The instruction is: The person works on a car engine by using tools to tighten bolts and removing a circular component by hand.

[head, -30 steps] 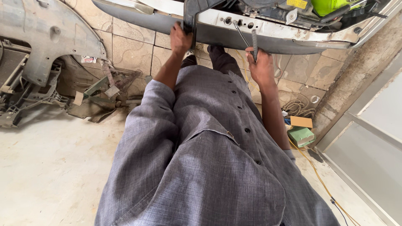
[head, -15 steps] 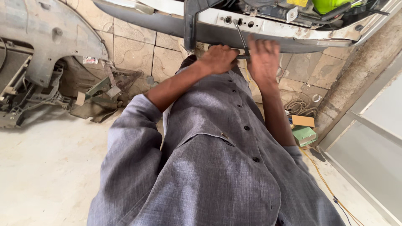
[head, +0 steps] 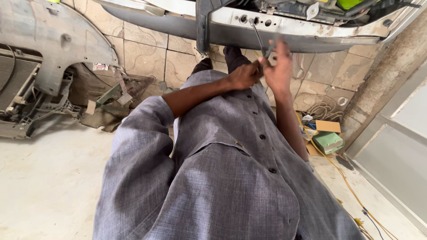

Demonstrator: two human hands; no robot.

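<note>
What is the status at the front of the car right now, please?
Left hand and right hand together on a thin metal tool. Tool tip at the white front panel. Nothing in the way.

Beige tiled wall (head: 147, 46), pale concrete floor (head: 49, 178)

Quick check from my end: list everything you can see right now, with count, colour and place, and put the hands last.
Car front panel: one, white and grey with round holes, across the top.
Slim tool: one, dark metal shaft, tip up at a hole in the panel.
Removed body panel: one, grey, leaning on the tiled wall at left.
Radiator-like part: one, dark, far left.
Cardboard box: one, brown, on the floor at right.
Green box: one, beside the cardboard.
Yellow cable: one, trailing across the floor at right.
Grey shirt: one, buttoned, centre.
Left hand: closed near the tool's lower end.
Right hand: raised on the tool, blurred.
</note>
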